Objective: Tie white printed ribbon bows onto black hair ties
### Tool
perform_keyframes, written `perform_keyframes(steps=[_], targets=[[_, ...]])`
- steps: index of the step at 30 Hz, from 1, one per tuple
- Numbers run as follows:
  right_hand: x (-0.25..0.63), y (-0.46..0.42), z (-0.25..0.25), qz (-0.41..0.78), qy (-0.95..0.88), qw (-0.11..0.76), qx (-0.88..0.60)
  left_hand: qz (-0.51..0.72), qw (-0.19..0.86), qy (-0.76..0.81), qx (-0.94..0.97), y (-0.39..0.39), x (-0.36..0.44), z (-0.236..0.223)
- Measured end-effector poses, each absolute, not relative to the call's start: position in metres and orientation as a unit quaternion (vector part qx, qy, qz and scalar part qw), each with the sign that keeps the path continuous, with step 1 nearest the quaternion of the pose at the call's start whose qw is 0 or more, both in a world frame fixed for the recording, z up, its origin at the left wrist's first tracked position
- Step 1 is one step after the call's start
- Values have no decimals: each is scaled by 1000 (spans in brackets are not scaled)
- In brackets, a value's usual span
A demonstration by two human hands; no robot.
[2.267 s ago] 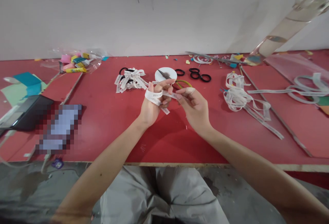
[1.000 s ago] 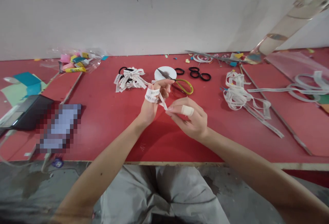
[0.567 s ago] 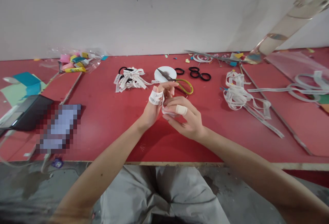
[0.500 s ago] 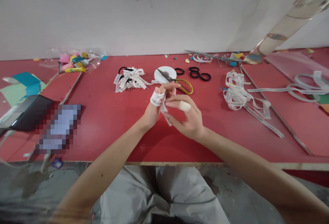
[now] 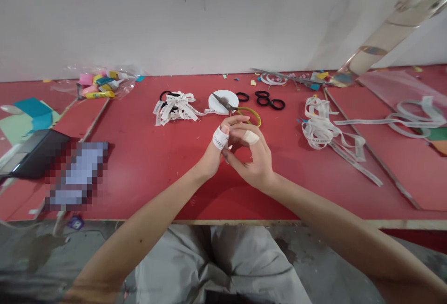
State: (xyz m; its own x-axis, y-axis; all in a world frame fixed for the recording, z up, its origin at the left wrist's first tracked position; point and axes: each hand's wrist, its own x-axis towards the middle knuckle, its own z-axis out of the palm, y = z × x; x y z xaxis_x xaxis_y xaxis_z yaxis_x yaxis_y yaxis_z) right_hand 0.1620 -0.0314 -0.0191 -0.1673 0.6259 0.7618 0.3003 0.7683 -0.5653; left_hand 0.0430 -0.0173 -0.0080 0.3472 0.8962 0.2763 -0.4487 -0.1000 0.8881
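My left hand (image 5: 213,154) is raised over the red table (image 5: 146,164) with a white printed ribbon (image 5: 220,138) wound around its fingers; the thumb presses against it. My right hand (image 5: 254,159), with a plaster on the index finger, meets the left hand and its fingertips pinch the ribbon's loose end between the two hands. Just beyond them lie yellow-handled scissors (image 5: 244,111) on a white ribbon spool (image 5: 220,99).
A pile of finished ribbon bows (image 5: 175,107) and black hair ties (image 5: 267,100) lie at the back. Loose ribbon (image 5: 321,129) sprawls to the right. A dark tablet (image 5: 33,152), coloured paper and a bag of small items (image 5: 99,85) sit at the left.
The ribbon loop on my left fingers has been wound tighter. My right hand moved from pulling the loose end out to the right into close contact with the left hand.
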Motion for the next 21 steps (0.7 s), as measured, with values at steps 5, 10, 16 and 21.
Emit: perform_keyframes(steps=[5,10,16,21], targets=[[161,-32,-19,116,-747,572,-318,539,629,210,520,-19,46,-12],[161,-32,-17,69,-756,570,-314,548,624,222,511,-20,47,-11],[160,-33,-15,14,-770,548,-328,558,634,211,493,-22,49,-7],[159,-33,-15,-5,-767,549,-332,558,639,228,478,-23,50,-9]])
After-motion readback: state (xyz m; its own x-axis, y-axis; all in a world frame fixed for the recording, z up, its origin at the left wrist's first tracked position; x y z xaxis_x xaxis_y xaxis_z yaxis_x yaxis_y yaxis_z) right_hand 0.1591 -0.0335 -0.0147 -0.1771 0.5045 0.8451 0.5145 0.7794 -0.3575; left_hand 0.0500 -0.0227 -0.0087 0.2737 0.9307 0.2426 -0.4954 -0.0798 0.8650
